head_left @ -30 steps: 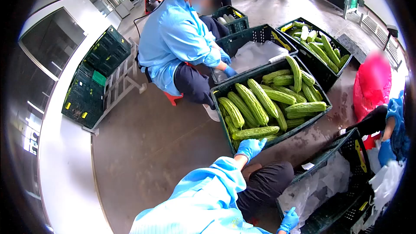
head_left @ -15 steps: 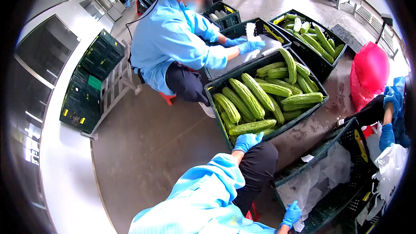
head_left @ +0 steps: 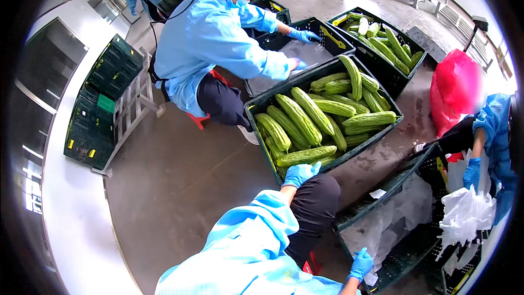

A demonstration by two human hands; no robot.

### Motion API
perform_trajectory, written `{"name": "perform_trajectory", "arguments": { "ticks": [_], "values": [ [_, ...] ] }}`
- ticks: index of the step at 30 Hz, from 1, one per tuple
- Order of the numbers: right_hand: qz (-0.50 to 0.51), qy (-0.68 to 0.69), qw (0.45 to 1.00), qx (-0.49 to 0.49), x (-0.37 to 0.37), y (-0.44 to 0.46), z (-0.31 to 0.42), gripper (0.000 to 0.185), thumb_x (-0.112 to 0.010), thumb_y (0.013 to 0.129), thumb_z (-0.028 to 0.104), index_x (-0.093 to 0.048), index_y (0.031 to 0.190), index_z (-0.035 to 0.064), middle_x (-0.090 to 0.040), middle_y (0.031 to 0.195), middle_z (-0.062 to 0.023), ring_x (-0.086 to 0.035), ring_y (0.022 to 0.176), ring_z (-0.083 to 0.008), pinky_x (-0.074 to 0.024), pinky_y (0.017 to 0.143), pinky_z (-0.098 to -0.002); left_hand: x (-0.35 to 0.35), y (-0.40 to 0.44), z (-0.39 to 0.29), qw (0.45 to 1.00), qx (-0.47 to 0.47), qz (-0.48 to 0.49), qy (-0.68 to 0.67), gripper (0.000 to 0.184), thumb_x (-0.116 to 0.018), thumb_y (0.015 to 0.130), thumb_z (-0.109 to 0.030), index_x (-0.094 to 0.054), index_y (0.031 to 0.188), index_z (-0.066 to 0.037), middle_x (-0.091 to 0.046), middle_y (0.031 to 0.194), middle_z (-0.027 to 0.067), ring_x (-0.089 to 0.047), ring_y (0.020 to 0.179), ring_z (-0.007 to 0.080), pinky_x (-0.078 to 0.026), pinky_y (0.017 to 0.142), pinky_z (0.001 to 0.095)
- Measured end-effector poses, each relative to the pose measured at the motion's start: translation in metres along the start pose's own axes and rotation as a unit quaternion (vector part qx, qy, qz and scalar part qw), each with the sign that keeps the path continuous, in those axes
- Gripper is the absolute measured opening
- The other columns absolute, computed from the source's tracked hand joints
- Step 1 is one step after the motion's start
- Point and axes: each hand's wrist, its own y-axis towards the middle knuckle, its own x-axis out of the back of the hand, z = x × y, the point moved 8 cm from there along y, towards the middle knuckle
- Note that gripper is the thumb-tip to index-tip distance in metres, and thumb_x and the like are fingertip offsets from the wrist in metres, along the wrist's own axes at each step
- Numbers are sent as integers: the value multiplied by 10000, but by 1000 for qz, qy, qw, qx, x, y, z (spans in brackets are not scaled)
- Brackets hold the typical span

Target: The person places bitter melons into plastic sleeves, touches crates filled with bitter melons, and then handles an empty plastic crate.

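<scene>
My left hand [head_left: 300,175], in a blue glove, is curled over the near rim of a dark green crate [head_left: 367,146], with the thumb stretched along it. Ridged green bitter melons [head_left: 305,156] fill this crate, and one lies just beyond my fingers. Lower right, my gloved right hand [head_left: 361,265] is closed at the side of a second crate [head_left: 403,274], where the edge of a thin white plastic sheet [head_left: 386,235] seems to be in its fingers. Crumpled sheets cover part of that crate's inside. The fingertips of my right hand are partly hidden.
A co-worker [head_left: 218,38] sits opposite, both gloved hands in a plastic-lined crate [head_left: 322,31]. Another crate of bitter melons [head_left: 382,41] stands behind. On the right, another person's gloved hand [head_left: 472,173] is above white plastic [head_left: 466,213], near a red bag [head_left: 450,93]. Stacked crates [head_left: 98,104] line the left wall.
The co-worker's hands have moved apart and down into the lined crate; the white item they held no longer shows. My hands stay at their crates. The view has shifted slightly.
</scene>
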Motion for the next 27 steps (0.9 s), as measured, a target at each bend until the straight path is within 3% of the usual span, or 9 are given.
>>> {"name": "perform_trajectory", "arguments": {
  "ticks": [6, 12, 19, 27],
  "values": [
    [-19, -21, 999, 38, 4, -3, 9, 517, -485, 969, 395, -739, 729, 13, -665, 590, -132, -634, 493, -232, -475, 512, -379, 0, -3, -1, 999, 17, 28, 24, 751, -221, 961, -615, -740, 847, -84, -703, 865, 172, -681, 854, 362, -516, 772, 482],
    [16, 34, 999, -6, 6, -7, 16, 535, -461, 980, 402, -738, 745, 10, -674, 606, -132, -645, 514, -237, -486, 536, -374, 0, -3, -1, 1000, 17, 20, 17, 755, -210, 964, -608, -742, 844, -87, -703, 872, 174, -678, 873, 367, -517, 789, 474],
    [5, 8, 1000, 1, 3, -4, 8, 546, -454, 984, 411, -740, 750, 10, -676, 602, -122, -643, 513, -233, -487, 543, -380, 1, -2, 0, 1000, 16, 20, -1, 768, -211, 952, -635, -743, 858, -90, -698, 886, 185, -671, 894, 378, -511, 809, 474],
    [0, 7, 1000, 21, 1, -3, 7, 538, -460, 984, 402, -741, 740, 13, -682, 617, -121, -639, 509, -223, -483, 538, -373, 6, -6, -3, 999, -2, -31, 13, 725, -268, 965, -584, -734, 760, -67, -689, 786, 192, -678, 788, 377, -525, 739, 483]
  ]
}}
